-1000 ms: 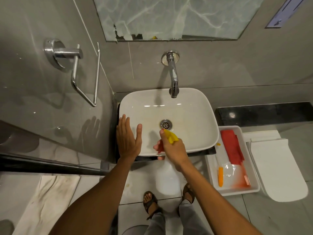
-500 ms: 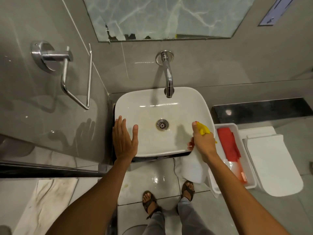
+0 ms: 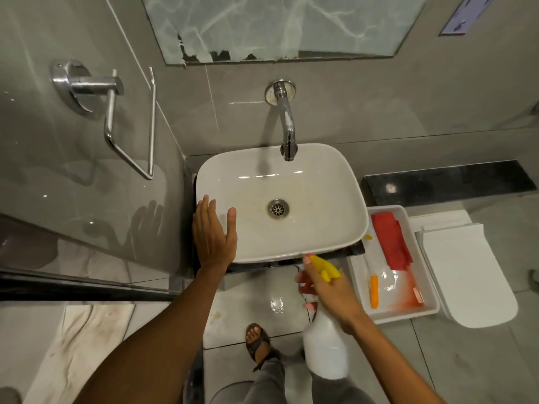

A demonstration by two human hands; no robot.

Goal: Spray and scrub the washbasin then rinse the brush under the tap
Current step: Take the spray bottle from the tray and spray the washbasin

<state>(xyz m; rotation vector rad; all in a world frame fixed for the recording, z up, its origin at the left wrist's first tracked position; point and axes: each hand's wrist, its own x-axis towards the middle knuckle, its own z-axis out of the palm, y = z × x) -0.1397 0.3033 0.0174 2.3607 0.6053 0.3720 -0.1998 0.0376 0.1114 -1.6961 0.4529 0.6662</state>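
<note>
My right hand [image 3: 329, 290] grips the spray bottle [image 3: 325, 348] below the washbasin [image 3: 326, 182] front edge; left hand [image 3: 214, 231] flat, empty, on its left rim. Spraying probably done; scrubbing, rinsing remain, brush [image 3: 373, 287] untouched in tray [image 3: 408, 312].

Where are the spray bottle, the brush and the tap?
spray bottle [image 3: 325, 348], head view, white body below the right hand.
brush [image 3: 374, 290], head view, orange handle, in the white tray.
tap [image 3: 287, 129], head view, chrome spout.

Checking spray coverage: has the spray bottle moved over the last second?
Yes. The spray bottle in the right hand moved from over the drain, out past the washbasin's front rim.
</note>
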